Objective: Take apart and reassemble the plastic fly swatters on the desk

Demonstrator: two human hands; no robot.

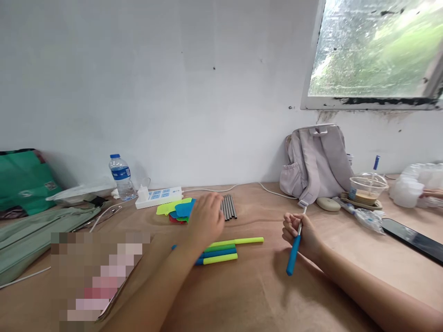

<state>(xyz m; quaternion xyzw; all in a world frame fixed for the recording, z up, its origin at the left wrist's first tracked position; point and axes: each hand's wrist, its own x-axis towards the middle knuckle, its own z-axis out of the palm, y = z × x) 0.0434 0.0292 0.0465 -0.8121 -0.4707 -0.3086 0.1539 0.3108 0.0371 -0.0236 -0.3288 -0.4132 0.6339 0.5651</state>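
My right hand (306, 233) is closed around a thin metal rod with a blue handle (294, 256), held tilted above the table with the handle end toward me. My left hand (209, 216) reaches over a pile of flat plastic mesh pieces (182, 210) in yellow, blue, red and green, which look like fly swatter heads. Its fingertips point down and away, so what they touch is hidden. Just right of that hand lies a row of grey metal tubes (229, 207). Nearer to me, several yellow, green and blue handle tubes (221, 252) lie side by side, partly behind my left forearm.
A white power strip (159, 197) and a water bottle (122, 177) stand near the wall. At the right are a grey backpack (318, 161), a drink cup (367, 189) and a dark phone (411, 240). Another person's hand (432, 192) is by plastic cups at far right.
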